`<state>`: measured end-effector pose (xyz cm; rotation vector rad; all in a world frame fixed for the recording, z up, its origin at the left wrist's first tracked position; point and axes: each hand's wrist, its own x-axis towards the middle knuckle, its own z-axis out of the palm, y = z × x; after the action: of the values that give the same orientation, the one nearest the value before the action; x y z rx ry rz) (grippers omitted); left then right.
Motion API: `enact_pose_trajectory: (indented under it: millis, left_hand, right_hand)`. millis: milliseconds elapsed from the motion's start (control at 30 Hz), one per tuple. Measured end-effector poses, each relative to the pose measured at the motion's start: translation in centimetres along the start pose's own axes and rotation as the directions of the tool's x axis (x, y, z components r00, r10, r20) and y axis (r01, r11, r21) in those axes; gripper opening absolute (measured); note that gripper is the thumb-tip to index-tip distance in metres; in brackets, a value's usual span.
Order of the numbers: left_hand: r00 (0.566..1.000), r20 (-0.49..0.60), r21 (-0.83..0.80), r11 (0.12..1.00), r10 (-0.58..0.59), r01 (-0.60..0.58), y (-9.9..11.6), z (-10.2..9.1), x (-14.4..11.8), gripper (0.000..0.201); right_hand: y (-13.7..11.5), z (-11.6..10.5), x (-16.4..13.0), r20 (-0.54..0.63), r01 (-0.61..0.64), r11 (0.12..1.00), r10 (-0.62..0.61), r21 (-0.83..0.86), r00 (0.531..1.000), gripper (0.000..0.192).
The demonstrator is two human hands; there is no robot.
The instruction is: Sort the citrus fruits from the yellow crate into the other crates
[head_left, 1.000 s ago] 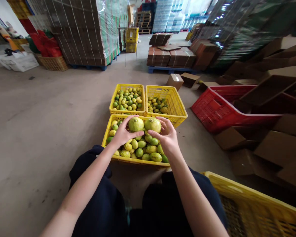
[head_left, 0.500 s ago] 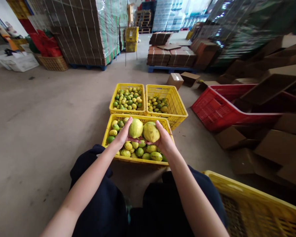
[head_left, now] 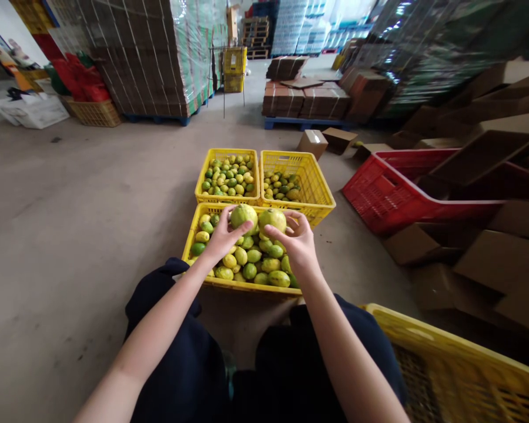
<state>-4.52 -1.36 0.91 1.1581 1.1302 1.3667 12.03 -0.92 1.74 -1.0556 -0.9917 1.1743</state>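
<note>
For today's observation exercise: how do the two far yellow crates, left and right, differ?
The far left crate is heaped nearly to its rim with fruit; the far right crate holds only a shallow layer, most of its mesh walls bare. The left one's fruit covers its whole floor; the right one's sits toward its left side. Both are yellow plastic mesh, holding green-yellow fruit.

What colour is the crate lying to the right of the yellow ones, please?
Red: the crate shows clearly in the head view, lying tilted among cardboard boxes.
</note>
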Motion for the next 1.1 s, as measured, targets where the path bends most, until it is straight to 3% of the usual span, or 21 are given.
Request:
enact_pose_trajectory:
  millis: [133,367,1100]
  left_hand:
    - [0.993,0.042,0.019,0.993,0.113,-0.114,0.03,0.13,0.13,0.075]
    - [0.985,0.068,0.033,0.986,0.16,-0.162,0.07,0.19,0.11,0.072]
    - [0.977,0.09,0.02,0.981,0.191,-0.194,0.28,0.07,0.03,0.067]
  right_hand:
    - [0.11,-0.04,0.08,-0.023,0.151,0.988,-0.151,-0.025,0.988,0.058]
    - [0.14,-0.03,0.03,0.033,0.243,0.969,-0.244,0.049,0.969,0.056]
    - [-0.08,-0.03,-0.12,0.041,0.252,0.967,-0.254,0.047,0.966,0.055]
